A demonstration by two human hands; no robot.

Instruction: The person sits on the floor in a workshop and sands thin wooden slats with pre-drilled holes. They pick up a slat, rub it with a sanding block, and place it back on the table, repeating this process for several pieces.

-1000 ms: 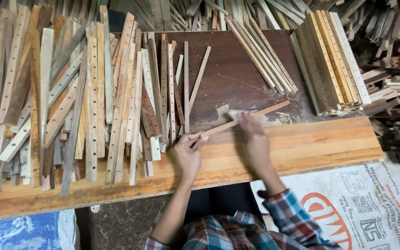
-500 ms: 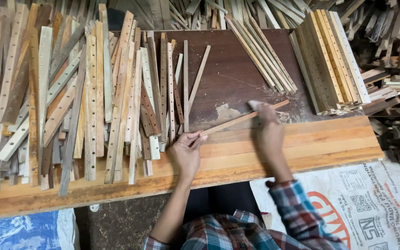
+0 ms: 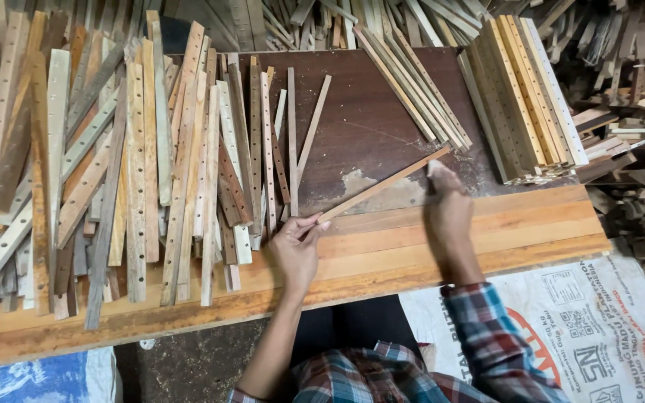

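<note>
My left hand [image 3: 296, 250] and forearm are bare to the elbow. My right hand [image 3: 448, 216] shows below a long plaid sleeve [image 3: 490, 343] in red, blue and white checks, cuff at the wrist. The same plaid shirt [image 3: 360, 373] covers my torso.

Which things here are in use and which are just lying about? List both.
In use: thin wooden strip; left hand pinching its near end; right hand with a small pale piece at its far end; workbench.

Lying about: drilled slats; stacked slats; printed sack.
</note>
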